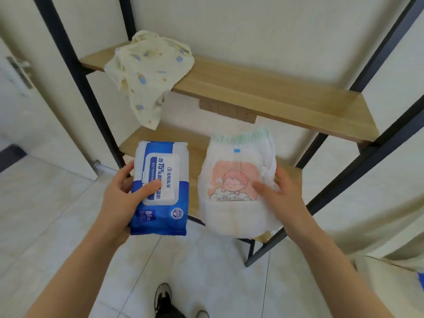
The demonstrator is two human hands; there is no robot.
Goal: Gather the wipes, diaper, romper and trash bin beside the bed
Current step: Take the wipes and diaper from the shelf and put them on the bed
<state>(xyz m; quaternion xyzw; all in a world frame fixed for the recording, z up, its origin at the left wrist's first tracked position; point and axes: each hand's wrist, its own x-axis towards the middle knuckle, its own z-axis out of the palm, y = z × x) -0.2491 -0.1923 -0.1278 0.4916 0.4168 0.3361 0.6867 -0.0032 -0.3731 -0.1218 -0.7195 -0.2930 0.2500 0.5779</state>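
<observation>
Before the black-framed shelf, the left hand grips the blue wipes pack at 9 o'clock and the right hand pinches the white diaper at 3 o'clock, while the romper drapes off the upper shelf board at 11 o'clock.
</observation>
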